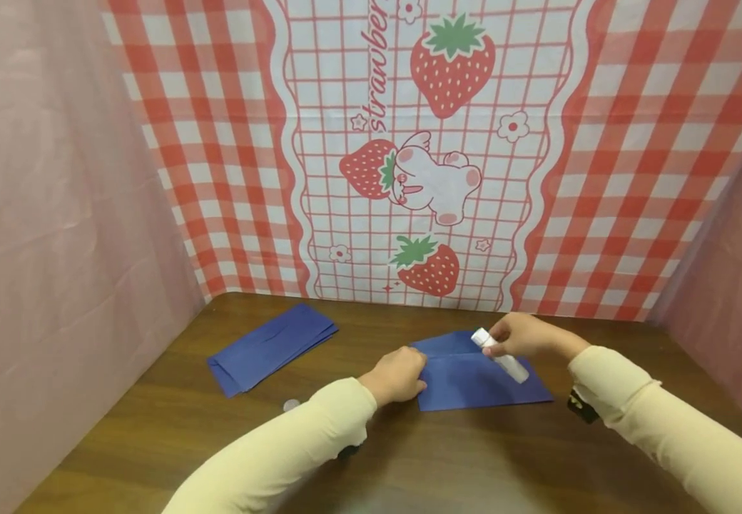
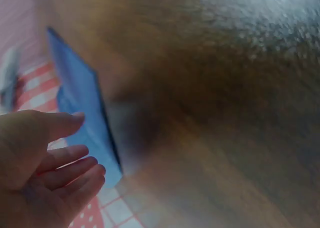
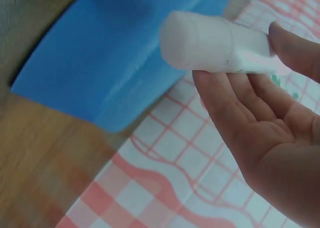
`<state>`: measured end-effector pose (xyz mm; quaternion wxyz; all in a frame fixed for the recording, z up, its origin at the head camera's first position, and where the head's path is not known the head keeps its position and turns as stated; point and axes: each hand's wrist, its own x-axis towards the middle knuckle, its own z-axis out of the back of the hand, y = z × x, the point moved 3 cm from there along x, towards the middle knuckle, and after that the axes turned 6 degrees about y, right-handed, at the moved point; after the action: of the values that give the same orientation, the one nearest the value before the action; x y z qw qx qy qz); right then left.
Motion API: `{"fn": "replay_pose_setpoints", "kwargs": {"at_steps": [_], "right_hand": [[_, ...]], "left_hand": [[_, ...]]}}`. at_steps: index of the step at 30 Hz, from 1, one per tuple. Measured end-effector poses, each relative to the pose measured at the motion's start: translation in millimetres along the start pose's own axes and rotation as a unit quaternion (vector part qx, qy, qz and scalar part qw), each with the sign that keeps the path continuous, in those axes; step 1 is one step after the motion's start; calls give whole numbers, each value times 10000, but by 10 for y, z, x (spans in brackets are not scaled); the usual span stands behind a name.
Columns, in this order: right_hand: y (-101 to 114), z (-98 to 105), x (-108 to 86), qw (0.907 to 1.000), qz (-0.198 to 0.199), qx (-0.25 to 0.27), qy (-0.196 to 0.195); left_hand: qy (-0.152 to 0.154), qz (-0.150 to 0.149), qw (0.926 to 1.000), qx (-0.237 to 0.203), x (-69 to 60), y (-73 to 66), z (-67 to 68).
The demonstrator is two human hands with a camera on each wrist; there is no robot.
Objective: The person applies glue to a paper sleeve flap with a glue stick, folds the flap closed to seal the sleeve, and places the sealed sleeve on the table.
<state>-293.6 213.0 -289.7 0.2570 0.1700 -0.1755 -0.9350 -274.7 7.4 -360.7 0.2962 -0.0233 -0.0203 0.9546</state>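
A blue envelope (image 1: 474, 385) lies on the wooden table, its flap (image 1: 451, 343) spread toward the back. My right hand (image 1: 528, 337) pinches a white glue stick (image 1: 511, 366) between thumb and fingers, tilted above the envelope's right part. Seen from the right wrist, the white tube (image 3: 215, 43) has its broad end facing the blue paper (image 3: 115, 53). At the envelope's left edge is my left hand (image 1: 398, 375). The left wrist view shows that hand's loosely bent fingers (image 2: 75, 180) and thumb beside the blue paper (image 2: 82, 83); whether they touch it is hard to tell.
A stack of blue envelopes (image 1: 271, 350) lies at the table's left. A small whitish disc (image 1: 290, 405) is near the left forearm, partly hidden by the sleeve. A red-checked strawberry cloth (image 1: 409, 178) hangs behind the table, with pink cloth (image 1: 69, 214) at both sides.
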Motion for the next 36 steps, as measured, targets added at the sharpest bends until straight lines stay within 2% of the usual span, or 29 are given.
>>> {"fn": "replay_pose_setpoints", "kwargs": {"at_steps": [3,7,13,18,25,30,36], "right_hand": [[-58,123,-35,9998,1,56,-206],[-98,181,-69,9987,-80,125,-481],[-93,74,-123,9969,-172,391,-660],[-66,-65,-147,9961,-20,483,-734],[40,-193,-166,9916,-28,975,-848],[142,-302,-174,9867,6,1298,-980],[269,-439,-146,9759,43,1949,-977]], "left_hand": [[-5,-8,9997,233,50,-57,-42],[47,15,10000,-84,49,-59,-73],[116,24,9988,-475,-57,26,-74],[199,-144,9974,-670,-227,76,-97],[65,-402,9978,-523,-514,85,-81],[-57,-302,9979,-571,-734,62,-73],[-263,-141,9964,-798,-942,88,-81]]}}
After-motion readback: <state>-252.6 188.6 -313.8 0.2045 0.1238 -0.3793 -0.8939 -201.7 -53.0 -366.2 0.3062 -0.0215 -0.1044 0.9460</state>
